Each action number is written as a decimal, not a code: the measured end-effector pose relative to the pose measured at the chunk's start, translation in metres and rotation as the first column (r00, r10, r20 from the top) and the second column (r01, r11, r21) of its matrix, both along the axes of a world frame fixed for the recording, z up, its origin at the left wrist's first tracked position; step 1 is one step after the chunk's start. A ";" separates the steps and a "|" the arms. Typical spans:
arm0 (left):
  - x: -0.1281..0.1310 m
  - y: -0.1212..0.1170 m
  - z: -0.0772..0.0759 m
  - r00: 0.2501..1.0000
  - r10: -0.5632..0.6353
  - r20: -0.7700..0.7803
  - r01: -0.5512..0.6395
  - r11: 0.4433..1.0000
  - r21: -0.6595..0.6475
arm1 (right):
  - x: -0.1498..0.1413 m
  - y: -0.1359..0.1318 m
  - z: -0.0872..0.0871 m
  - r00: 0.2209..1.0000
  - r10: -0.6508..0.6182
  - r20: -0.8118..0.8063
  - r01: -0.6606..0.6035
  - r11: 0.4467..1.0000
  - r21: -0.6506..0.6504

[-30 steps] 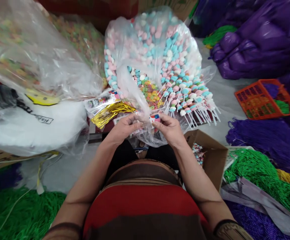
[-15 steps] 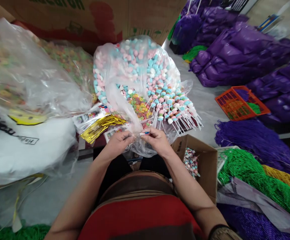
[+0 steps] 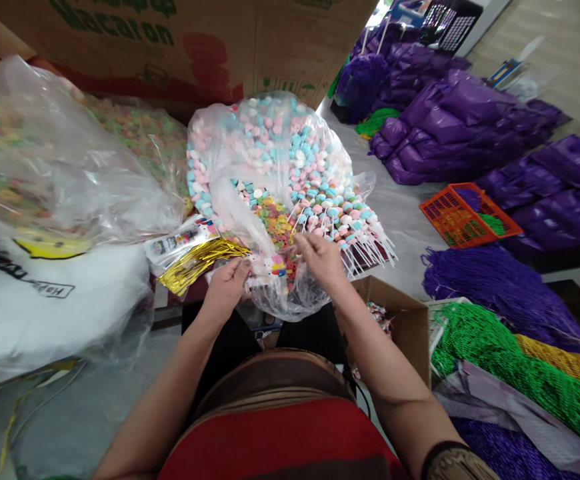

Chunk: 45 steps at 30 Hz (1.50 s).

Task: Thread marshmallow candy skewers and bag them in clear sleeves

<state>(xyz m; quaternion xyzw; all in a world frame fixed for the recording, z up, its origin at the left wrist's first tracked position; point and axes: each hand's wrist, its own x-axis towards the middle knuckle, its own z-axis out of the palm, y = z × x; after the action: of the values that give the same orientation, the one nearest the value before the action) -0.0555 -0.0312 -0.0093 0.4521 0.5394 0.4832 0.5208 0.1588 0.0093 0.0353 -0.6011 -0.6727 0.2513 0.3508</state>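
Note:
My left hand [image 3: 227, 283] pinches a small printed clear packet [image 3: 271, 268] just in front of my lap. My right hand [image 3: 319, 257] is curled, its fingers pushed in among the candy at the mouth of a big clear plastic bag [image 3: 275, 167]. That bag is full of pink, blue and white marshmallow lollipops on white sticks [image 3: 365, 243], with a patch of small multicoloured candies [image 3: 276, 223] near the opening. What the right fingers hold is hidden. A bundle of gold twist ties [image 3: 197, 260] and more printed packets [image 3: 180, 240] lie just left of my left hand.
Large clear bags of coloured candy [image 3: 45, 160] and a white bag [image 3: 45, 300] lie at left. A cardboard box [image 3: 195, 40] stands behind. An open carton [image 3: 400, 320] with wrapped lollipops sits by my right arm. Purple bags [image 3: 460, 120], an orange basket [image 3: 470, 217], purple and green fringe [image 3: 495, 347] fill the right.
My right hand has left the packet and moved up into the candy bag's opening. My left hand keeps the packet. The camera has tilted upward, showing more of the box and room.

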 end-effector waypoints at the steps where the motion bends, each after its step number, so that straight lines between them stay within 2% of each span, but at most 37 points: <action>1: -0.001 0.001 -0.001 0.998 0.036 0.052 -0.035 0.999 -0.009 | 0.007 0.011 0.008 0.986 -0.092 0.137 0.091 0.996 0.015; 2: -0.002 0.001 -0.001 0.993 0.063 0.102 -0.062 0.998 -0.014 | 0.014 0.022 0.015 0.941 -0.184 0.283 0.187 0.982 0.016; 3: -0.002 0.002 -0.002 0.986 0.080 0.147 -0.078 0.997 -0.015 | 0.019 0.032 0.020 0.881 -0.225 0.416 0.247 0.969 0.001; 5: -0.002 0.003 -0.005 0.973 0.091 0.214 -0.092 0.996 -0.002 | 0.025 0.049 0.024 0.764 -0.215 0.608 0.300 0.953 -0.040; 7: -0.002 0.003 -0.007 0.961 0.102 0.258 -0.109 0.994 0.014 | 0.025 0.059 0.021 0.691 -0.169 0.703 0.311 0.947 -0.078; 10: -0.002 0.004 -0.007 0.927 0.135 0.351 -0.154 0.988 0.024 | 0.024 0.063 0.012 0.662 -0.168 0.730 0.337 0.937 -0.091; 12: -0.004 0.006 -0.004 0.892 0.151 0.425 -0.173 0.985 0.012 | 0.029 0.062 0.008 0.686 -0.232 0.689 0.381 0.922 -0.069; 14: -0.006 0.007 0.000 0.866 0.147 0.479 -0.169 0.986 0.003 | 0.039 0.061 0.006 0.743 -0.333 0.581 0.436 0.899 -0.042; 17: -0.008 0.010 0.004 0.840 0.119 0.530 -0.142 0.990 0.002 | 0.059 0.060 0.000 0.870 -0.433 0.235 0.463 0.882 -0.091; 19: -0.008 0.011 0.005 0.824 0.104 0.557 -0.135 0.991 0.015 | 0.069 0.059 -0.004 0.904 -0.428 0.025 0.426 0.890 -0.164; 21: -0.007 0.011 0.005 0.819 0.091 0.566 -0.133 0.991 0.034 | 0.074 0.057 -0.007 0.908 -0.411 -0.085 0.385 0.896 -0.223; 24: -0.007 0.010 0.003 0.828 0.083 0.554 -0.125 0.991 0.039 | 0.076 0.050 -0.010 0.893 -0.406 -0.195 0.357 0.902 -0.242; 30: -0.012 0.010 0.003 0.858 0.029 0.512 -0.084 0.993 0.084 | 0.067 0.018 -0.016 0.831 -0.318 -0.457 0.295 0.948 -0.123; 37: -0.011 0.012 0.003 0.847 0.000 0.532 -0.080 0.989 0.128 | 0.058 -0.027 -0.029 0.860 -0.240 -0.451 0.257 0.966 -0.025; 45: -0.017 0.005 0.011 0.848 -0.026 0.529 -0.054 0.989 0.135 | 0.069 -0.056 -0.026 0.975 -0.041 -0.219 0.064 0.993 0.100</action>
<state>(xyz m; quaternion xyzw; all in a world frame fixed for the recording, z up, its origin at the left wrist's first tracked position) -0.0727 -0.0261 0.0015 0.3339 0.3418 0.6307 0.6115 0.2281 -0.0466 0.0092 -0.5682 -0.6269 0.2697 0.4597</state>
